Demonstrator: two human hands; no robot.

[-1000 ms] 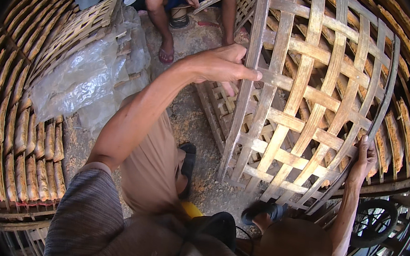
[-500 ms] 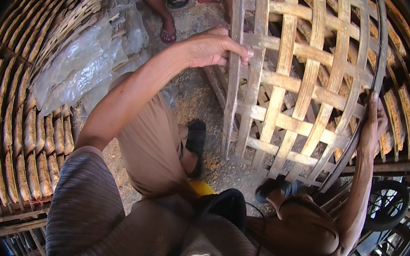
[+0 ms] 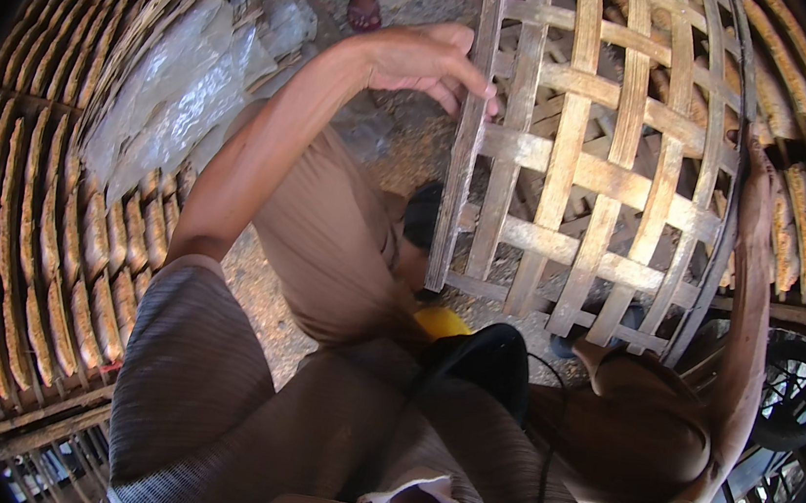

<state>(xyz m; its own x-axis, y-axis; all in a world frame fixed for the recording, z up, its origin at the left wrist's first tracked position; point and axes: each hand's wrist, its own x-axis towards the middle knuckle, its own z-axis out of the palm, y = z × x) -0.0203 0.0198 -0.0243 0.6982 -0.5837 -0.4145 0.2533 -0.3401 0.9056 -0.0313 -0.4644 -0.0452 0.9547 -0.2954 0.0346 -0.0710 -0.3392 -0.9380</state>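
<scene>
A large woven bamboo rack (image 3: 569,171), a lattice of flat pale strips between two long side rails, stands tilted in front of me. At its left rail, my left hand (image 3: 429,66) is closed, with the fingertips hooked over the wood. My right hand (image 3: 757,176) grips the dark right rail, its fingers partly hidden behind the edge. Between the rails, the open squares of the weave give glimpses of the floor and more lattice behind. My knees are bent below the rack, and its lower edge reaches across near my feet.
Slatted racks of long, browned pieces line the left (image 3: 39,253) and right (image 3: 800,215) sides. Clear plastic sheeting (image 3: 180,81) lies over a stack at upper left. Another person's foot (image 3: 363,14) is on the floor at the top. A black wheel (image 3: 793,396) stands at lower right.
The bamboo rack has turned slightly, its top going right and its lower left corner going left and up. Both hands have stayed on its rails. My view has shifted too.
</scene>
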